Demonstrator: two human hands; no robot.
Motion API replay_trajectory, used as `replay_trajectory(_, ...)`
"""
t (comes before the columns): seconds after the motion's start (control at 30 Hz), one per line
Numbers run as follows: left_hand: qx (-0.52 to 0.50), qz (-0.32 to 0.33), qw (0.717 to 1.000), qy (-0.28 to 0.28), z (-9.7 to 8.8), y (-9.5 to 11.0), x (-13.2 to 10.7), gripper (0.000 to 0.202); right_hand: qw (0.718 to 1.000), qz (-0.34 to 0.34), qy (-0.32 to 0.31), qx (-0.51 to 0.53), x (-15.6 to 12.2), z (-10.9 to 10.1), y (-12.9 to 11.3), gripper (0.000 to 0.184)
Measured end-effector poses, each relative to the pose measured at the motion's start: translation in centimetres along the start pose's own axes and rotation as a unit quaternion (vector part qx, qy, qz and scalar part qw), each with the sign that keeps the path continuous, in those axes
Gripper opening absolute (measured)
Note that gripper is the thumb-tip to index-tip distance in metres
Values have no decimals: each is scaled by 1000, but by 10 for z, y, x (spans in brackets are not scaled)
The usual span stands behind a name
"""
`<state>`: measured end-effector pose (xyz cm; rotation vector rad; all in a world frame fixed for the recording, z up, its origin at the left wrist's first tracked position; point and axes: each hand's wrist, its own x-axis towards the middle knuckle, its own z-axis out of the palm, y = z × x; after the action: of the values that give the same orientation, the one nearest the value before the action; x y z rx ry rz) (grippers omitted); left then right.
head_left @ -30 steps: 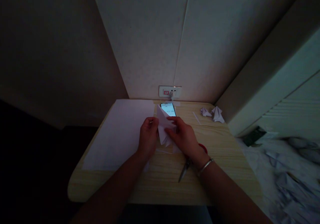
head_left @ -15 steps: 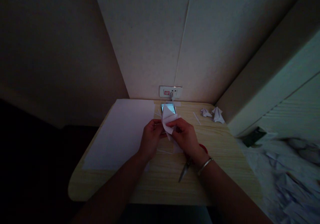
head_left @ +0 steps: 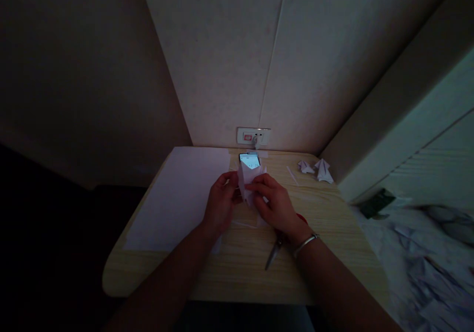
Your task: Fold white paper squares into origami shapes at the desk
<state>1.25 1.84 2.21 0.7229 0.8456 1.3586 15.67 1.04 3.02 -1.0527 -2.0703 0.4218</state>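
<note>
A small piece of folded white paper (head_left: pixel 249 178) is held up between my two hands over the table. My left hand (head_left: pixel 222 196) pinches its left edge, fingers curled behind it. On the paper's right side, the fingers of my right hand (head_left: pixel 272 198) press against its face. Just behind the paper lies a phone (head_left: pixel 250 159) with a lit screen, its lower part covered. Red-handled scissors (head_left: pixel 274 253) lie under my right wrist, their handles partly hidden, blades toward the front edge.
Large white paper sheets (head_left: pixel 181 193) cover the left of the wooden table (head_left: pixel 237 277). Two folded paper figures (head_left: pixel 323 171) (head_left: pixel 305 167) sit at the back right, near a thin paper strip (head_left: pixel 292 175). A wall socket (head_left: pixel 254 136) with a plug is behind. Crumpled papers lie right of the table.
The folded paper's pointed top has come down, so more of the phone screen shows. My right fingers have shifted slightly along the paper's face.
</note>
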Motion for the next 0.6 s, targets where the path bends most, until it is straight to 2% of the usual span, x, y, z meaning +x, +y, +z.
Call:
replay_trajectory(0.27,44,23,999,9,1,-3,-2,26,999,28,2,-31,3,3,-5,17)
replay_trajectory(0.6,108,122,981,109,-8,-8,7,24,992,46,37,108,4,1,-8,22)
